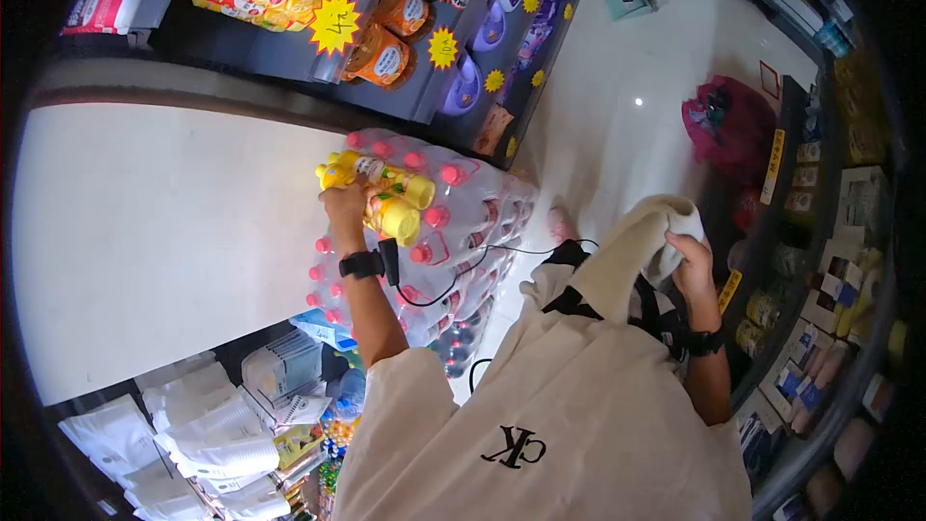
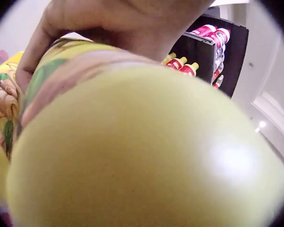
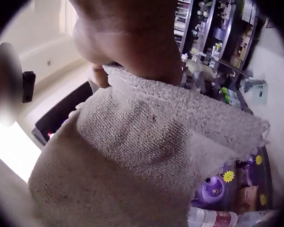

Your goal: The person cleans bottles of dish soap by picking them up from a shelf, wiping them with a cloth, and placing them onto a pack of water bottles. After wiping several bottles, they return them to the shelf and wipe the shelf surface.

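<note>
Left hand [image 1: 344,205] fingers curled round yellow bottles [image 1: 395,217] (above water-bottle pack [image 1: 473,207]); right hand [image 1: 692,265] fingers clenched on beige cloth [image 1: 632,246].

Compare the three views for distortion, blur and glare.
Head view: strong fisheye curve, dark corners, a small glare spot on the floor. Left wrist view: the yellow bottle the left hand holds fills the frame out of focus, with a soft highlight; shelf bottles behind look sharper. Right wrist view: the cloth weave under the right hand is fairly sharp; lower left is blown out.
</note>
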A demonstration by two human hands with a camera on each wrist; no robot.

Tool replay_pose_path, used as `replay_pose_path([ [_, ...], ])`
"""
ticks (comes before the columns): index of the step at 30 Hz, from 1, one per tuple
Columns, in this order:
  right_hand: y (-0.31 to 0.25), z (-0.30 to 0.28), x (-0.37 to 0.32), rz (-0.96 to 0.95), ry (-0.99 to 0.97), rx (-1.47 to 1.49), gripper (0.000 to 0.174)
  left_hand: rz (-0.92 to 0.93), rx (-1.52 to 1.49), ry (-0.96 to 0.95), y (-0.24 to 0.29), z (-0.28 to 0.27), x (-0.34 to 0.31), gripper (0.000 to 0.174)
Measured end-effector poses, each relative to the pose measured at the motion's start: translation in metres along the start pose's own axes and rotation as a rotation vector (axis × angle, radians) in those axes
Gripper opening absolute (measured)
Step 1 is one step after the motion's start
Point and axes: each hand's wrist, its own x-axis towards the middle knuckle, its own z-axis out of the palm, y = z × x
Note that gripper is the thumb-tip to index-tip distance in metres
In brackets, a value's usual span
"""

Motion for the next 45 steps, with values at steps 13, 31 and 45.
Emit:
replay_pose_path([
  [13, 0.070, 0.186, 0.175, -0.169, -0.790, -0.601, 0.033, -0.133, 0.166, 0.045, 0.047, -0.017, -0.024, 0.074],
  [31, 0.137, 0.281, 0.206, 0.238, -0.924, -0.845, 0.047, -0.095, -0.186, 0.112, 0.008, -0.032, -0.012, 0.062],
  [45, 0.136, 0.295, 0.202, 0.375, -1.037, -0.795, 0.049, -0.213, -0.343, -0.193, -0.110, -0.052, -0.024, 0.054],
])
